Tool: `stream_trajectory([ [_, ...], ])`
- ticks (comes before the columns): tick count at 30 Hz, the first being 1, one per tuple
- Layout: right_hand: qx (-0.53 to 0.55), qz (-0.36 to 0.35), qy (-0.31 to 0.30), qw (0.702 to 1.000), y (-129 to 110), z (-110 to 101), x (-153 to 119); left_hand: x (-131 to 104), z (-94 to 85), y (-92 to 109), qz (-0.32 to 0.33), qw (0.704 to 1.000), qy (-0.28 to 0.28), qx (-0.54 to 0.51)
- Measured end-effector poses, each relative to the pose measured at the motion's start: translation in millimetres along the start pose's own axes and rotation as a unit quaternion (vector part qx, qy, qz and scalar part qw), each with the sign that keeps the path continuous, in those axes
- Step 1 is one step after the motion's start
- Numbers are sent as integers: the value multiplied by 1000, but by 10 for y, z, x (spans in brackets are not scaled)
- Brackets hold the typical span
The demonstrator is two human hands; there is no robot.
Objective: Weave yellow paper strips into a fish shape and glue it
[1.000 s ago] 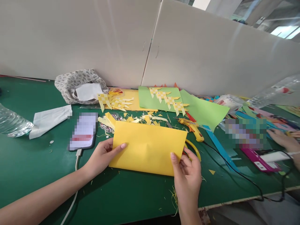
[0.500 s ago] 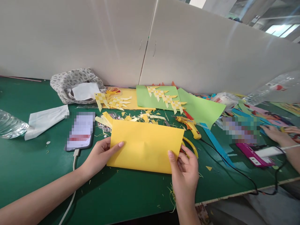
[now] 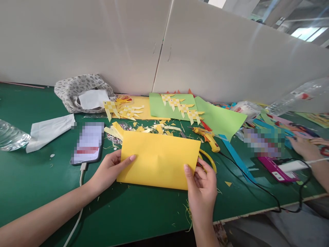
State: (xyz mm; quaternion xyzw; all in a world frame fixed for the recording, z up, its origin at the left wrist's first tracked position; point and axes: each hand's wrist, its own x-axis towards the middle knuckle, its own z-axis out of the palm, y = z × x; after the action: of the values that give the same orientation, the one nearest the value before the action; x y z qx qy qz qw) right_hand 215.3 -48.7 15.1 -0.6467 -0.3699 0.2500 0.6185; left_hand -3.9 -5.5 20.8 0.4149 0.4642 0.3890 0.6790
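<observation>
A yellow sheet of paper [image 3: 159,161] is held up a little above the green table [image 3: 144,214]. My left hand [image 3: 113,169] grips its left edge, thumb on the front face and fingers behind. On the right edge my right hand [image 3: 202,180] pinches it the same way, fingers partly hidden behind. Just beyond the sheet lie yellow paper scraps [image 3: 159,128] and a packet of small round pieces [image 3: 114,137]. A yellow-handled pair of scissors [image 3: 210,161] shows partly behind my right hand.
A yellow glue gun [image 3: 209,137] trails a black cable. Woven yellow paper fish [image 3: 180,106] rest on green paper [image 3: 156,111]. A phone [image 3: 88,142] with a charging cable lies left. At far right, another person's hands [image 3: 300,147] are near a magenta power strip [image 3: 279,169] and coloured strips.
The yellow sheet and both my hands stay almost still, with only a slight shift of the view. At far right, the other person's hand has moved slightly.
</observation>
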Motion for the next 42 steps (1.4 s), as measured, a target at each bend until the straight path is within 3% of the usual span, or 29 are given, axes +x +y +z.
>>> stream_trajectory([
  [15,-9,-16,-6,1000,53,-26,11,-10,34,46,-15,999,21,22],
  [42,-1,3,10,1000,16,-15,-1,-34,14,19,1,1000,-14,1],
])
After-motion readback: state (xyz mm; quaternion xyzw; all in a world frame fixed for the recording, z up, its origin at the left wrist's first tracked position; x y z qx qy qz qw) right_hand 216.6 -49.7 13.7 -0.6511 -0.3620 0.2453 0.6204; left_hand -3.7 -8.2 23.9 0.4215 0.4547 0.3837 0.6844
